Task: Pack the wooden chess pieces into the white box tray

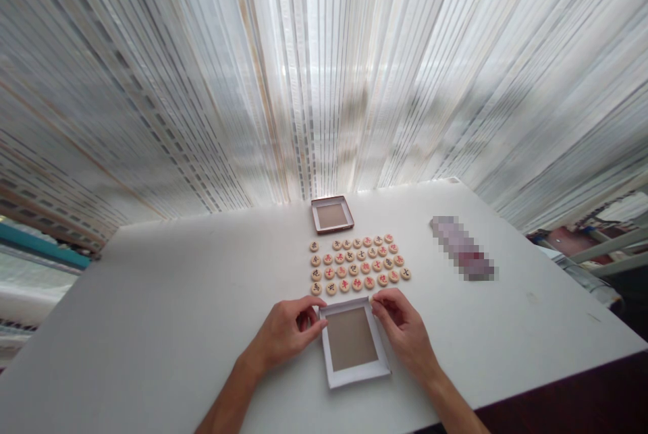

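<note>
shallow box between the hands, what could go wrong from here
The shallow box sits close to the nearest row of round pieces, so a forward slide could knock them out of line. With the left hand at its left edge and the right hand by its far right corner, uneven pressure might swivel it.

Daylit room in a home.
Striped sheer curtain (314, 83), backlit by daylight, spans the far side of a plain white table (202, 299). Xiangqi pieces (354, 270), a household board game's set, lie in rows on the table. Clutter (572, 238) at the right edge is blurred, so home is the likeliest reading, not a certain one.
</note>
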A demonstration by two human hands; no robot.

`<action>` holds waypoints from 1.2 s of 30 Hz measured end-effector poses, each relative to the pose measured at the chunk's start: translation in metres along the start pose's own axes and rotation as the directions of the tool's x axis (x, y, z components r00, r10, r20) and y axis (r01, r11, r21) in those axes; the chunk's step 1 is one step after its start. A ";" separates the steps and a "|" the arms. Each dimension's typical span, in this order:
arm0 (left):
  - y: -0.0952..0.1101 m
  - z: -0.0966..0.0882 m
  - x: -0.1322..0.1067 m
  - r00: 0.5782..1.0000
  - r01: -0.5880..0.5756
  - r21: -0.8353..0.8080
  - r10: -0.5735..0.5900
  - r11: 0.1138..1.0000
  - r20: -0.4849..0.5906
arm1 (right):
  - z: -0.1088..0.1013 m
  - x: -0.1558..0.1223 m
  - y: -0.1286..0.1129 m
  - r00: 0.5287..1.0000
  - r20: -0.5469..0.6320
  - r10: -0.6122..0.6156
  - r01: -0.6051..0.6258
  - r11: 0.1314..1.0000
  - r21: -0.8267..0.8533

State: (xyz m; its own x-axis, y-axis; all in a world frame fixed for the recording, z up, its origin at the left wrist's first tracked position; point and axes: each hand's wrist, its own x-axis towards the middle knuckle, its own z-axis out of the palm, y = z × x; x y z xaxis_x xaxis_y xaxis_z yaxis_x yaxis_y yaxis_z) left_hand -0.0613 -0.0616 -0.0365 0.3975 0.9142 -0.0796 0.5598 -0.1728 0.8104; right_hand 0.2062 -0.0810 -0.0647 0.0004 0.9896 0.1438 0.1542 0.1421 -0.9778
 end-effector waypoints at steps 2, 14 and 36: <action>0.000 0.000 0.000 1.000 0.002 0.002 -0.002 1.000 0.000 | 0.000 0.000 -0.001 1.000 -0.002 0.017 -0.017 1.000 0.012; -0.001 0.000 -0.001 1.000 -0.001 0.005 0.001 1.000 -0.007 | -0.001 0.000 0.000 1.000 -0.010 0.015 -0.015 1.000 0.017; 0.001 0.000 -0.001 1.000 -0.007 0.003 0.007 1.000 -0.012 | -0.001 0.003 -0.001 0.987 -0.038 -0.153 0.150 0.986 -0.067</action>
State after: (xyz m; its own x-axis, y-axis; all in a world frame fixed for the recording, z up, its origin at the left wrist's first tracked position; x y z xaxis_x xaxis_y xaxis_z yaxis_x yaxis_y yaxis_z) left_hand -0.0608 -0.0632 -0.0355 0.3925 0.9173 -0.0671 0.5595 -0.1802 0.8090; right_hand 0.2069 -0.0783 -0.0630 0.0142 0.9546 0.2975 0.2188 0.2873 -0.9325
